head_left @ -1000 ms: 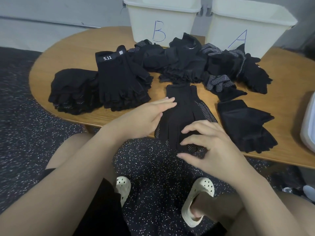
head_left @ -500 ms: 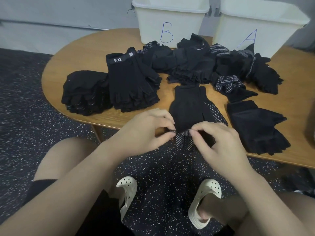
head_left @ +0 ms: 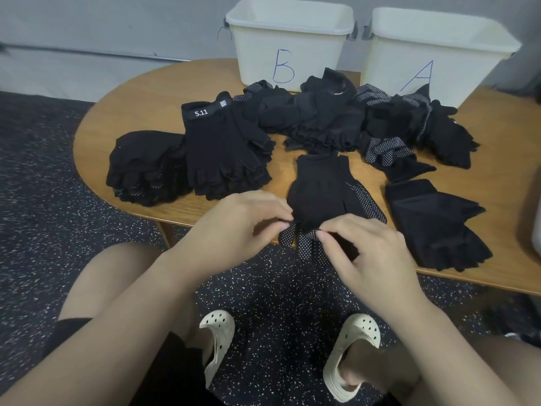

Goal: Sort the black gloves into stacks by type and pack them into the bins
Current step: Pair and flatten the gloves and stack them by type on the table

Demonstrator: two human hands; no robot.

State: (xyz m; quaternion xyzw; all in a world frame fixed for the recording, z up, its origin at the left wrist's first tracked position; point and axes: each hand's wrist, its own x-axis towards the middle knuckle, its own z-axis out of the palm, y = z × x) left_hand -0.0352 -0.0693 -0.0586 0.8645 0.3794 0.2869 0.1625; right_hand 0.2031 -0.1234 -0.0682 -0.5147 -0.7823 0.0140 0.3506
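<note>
Pinching: both hands, left [head_left: 234, 227] and right [head_left: 369, 253], nip dotted glove [head_left: 322, 194] fingertips
Place: table's [head_left: 146, 92] near edge

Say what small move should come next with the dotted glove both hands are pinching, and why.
Probably pull its fingers flat and square on the table. Both the left hand and right hand pinch the dotted glove at its fingertip end, which is turned over and hangs past the table edge. It lies alone, not yet on any stack, and unsorted gloves wait behind.
</note>
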